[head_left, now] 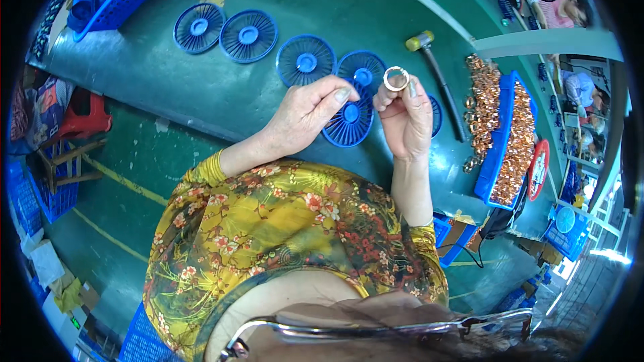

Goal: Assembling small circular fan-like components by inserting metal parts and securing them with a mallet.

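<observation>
Between the thumb and fingertips of my right hand (409, 121) a shiny copper-coloured ring (387, 82) is held up, its opening facing me. My left hand (305, 112) is curled with thumb and forefinger pressed together; whatever is in that pinch, if anything, is hidden. Just beside the left fingertips lies a round blue plastic grille (351, 127) with radial spokes and a solid hub. Behind it are another blue grille (362, 64) and a third grille (303, 47), partly covered by my left hand. A further blue disc (436, 117) shows partly behind my right hand.
Two more grilles, a left one (194, 37) and its neighbour (249, 50), lie farther left. A yellow-headed mallet (439, 77) rests at right. Beyond it are loose copper rings (484, 94) and a blue tray (493, 161) full of them. A blue basket (134, 3) stands far left.
</observation>
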`<state>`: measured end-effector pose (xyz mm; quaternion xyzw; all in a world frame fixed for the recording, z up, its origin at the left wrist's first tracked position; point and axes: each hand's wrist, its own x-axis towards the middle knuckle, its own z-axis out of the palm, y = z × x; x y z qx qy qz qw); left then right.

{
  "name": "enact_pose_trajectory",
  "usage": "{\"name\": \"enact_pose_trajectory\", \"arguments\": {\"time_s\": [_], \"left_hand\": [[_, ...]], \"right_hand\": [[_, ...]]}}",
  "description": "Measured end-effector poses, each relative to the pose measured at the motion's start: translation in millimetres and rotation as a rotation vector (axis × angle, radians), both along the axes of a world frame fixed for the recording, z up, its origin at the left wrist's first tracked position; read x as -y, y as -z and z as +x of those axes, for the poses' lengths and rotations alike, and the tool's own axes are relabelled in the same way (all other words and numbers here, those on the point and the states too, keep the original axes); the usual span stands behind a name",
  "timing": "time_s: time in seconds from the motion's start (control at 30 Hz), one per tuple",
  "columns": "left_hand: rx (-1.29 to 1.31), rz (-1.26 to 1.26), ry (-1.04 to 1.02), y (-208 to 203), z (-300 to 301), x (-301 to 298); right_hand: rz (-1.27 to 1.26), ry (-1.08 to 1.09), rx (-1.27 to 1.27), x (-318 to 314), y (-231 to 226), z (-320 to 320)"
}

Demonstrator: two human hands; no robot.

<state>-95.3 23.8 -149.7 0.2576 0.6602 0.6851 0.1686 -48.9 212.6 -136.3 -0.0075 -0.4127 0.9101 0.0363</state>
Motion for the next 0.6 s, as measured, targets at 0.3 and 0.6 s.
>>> {"name": "enact_pose_trajectory", "arguments": {"time_s": [0.3,0.6], "left_hand": [[-0.099,0.026,-0.021,7,-9,0],[0.014,0.041,-0.019,12,-2,6]], "right_hand": [[0.632,0.431,-0.243,-56,-75,-16],[1.795,1.356,-0.691,-154,-309,-119]]}}
